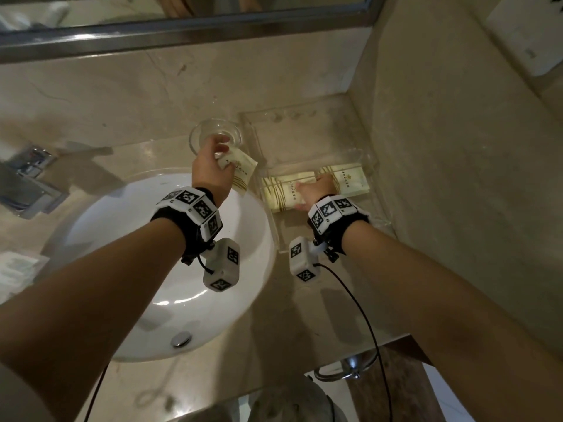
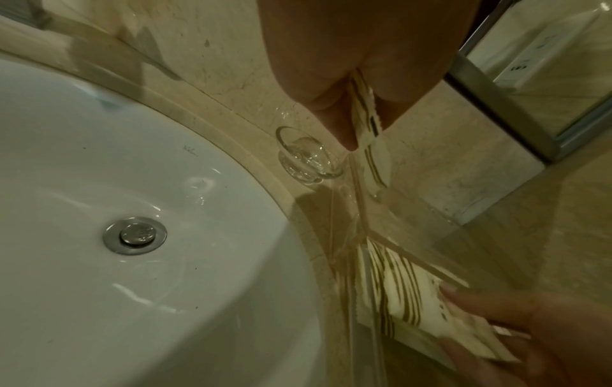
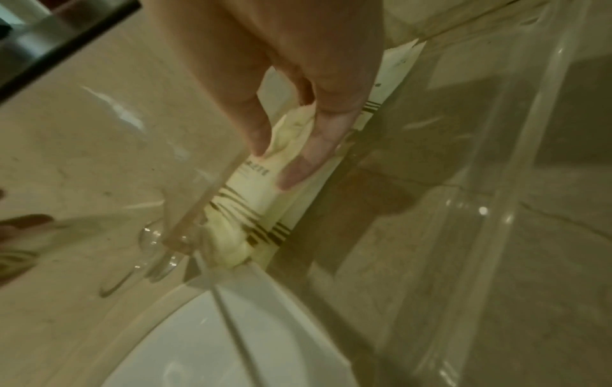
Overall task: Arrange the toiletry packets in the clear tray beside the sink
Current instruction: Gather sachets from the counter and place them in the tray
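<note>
A clear tray (image 1: 304, 117) stands on the counter right of the sink (image 1: 170, 269). Cream packets with brown stripes lie in its near part: one on the left (image 1: 280, 193), one on the right (image 1: 353, 178). My right hand (image 1: 313, 190) reaches into the tray and its straight fingers (image 3: 298, 167) press on the left packet (image 3: 251, 188). My left hand (image 1: 213, 159) hovers between the sink and the tray's left wall and pinches another striped packet (image 1: 240, 172) (image 2: 364, 115) by its edge.
A small glass dish (image 1: 214, 135) sits just beyond my left hand. A chrome tap (image 1: 27, 181) is at the left. White packets (image 1: 15, 266) lie on the counter at the far left. A wall closes the right side, a mirror frame (image 1: 182, 35) the back.
</note>
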Tool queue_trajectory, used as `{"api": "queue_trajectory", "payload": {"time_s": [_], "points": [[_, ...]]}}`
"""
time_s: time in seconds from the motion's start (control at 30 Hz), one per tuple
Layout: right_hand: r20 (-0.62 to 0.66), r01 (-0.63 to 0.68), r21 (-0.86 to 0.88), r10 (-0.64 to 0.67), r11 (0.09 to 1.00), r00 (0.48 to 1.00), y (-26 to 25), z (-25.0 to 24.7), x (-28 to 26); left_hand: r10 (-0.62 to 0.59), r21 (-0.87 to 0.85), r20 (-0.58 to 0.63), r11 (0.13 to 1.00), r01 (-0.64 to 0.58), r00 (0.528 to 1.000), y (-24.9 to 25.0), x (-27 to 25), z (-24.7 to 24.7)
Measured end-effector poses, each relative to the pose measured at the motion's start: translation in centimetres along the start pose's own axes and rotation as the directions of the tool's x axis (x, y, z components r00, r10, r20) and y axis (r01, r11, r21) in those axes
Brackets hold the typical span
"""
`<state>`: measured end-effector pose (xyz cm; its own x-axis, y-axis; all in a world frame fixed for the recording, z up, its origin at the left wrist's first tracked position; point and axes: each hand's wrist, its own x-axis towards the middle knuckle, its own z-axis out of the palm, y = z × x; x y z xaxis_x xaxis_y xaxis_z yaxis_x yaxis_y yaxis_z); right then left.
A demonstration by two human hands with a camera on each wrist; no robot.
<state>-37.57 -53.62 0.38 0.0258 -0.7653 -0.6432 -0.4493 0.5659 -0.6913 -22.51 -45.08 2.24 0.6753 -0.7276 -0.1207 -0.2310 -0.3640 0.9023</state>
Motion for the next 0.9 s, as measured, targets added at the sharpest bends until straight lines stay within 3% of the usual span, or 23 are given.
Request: {"api": "queue_trajectory", "payload": {"time_s": [0.2, 0.4, 0.5, 0.63, 0.73, 0.83, 0.9], "points": [[0.049, -0.017, 0.029, 0.016, 0.999, 0.999, 0.1, -0.4, -1.0, 0.024, 0.010, 0.017, 1.000, -0.024, 1.000, 0.2, 0.1, -0.1], [-0.042, 0.033, -0.139, -0.039, 0.990, 0.998, -0.1, 1.2, -0.5, 0.044, 0.009, 0.027, 0.999, -0.044, 0.999, -0.2, 0.3, -0.3], [-0.044, 0.052, -0.281, -0.067, 0.958, 0.997, 0.3, 1.0, 0.1, 0.049, 0.009, 0.026, 0.999, -0.049, 0.998, -0.3, 0.4, -0.6], [-0.025, 0.085, -0.341, -0.099, 0.936, 0.995, 0.5, 0.4, 0.0, 0.076, -0.002, 0.040, 0.997, -0.076, 0.996, -0.3, 0.4, -0.7], [-0.001, 0.110, -0.424, -0.122, 0.899, 0.993, 0.3, -0.2, -0.5, 0.111, -0.012, 0.087, 0.994, -0.110, 0.990, 0.3, 0.3, -0.5], [-0.069, 0.201, -0.482, -0.266, 0.853, 0.961, 0.0, -1.1, -0.9, 0.096, -0.069, 0.191, 0.994, -0.084, 0.977, 1.3, 0.0, 0.1], [-0.019, 0.300, -0.376, -0.331, 0.877, 0.943, -0.1, -1.8, -0.8, 0.087, -0.092, 0.266, 0.994, -0.065, 0.960, 1.8, -0.2, 0.8]]}}
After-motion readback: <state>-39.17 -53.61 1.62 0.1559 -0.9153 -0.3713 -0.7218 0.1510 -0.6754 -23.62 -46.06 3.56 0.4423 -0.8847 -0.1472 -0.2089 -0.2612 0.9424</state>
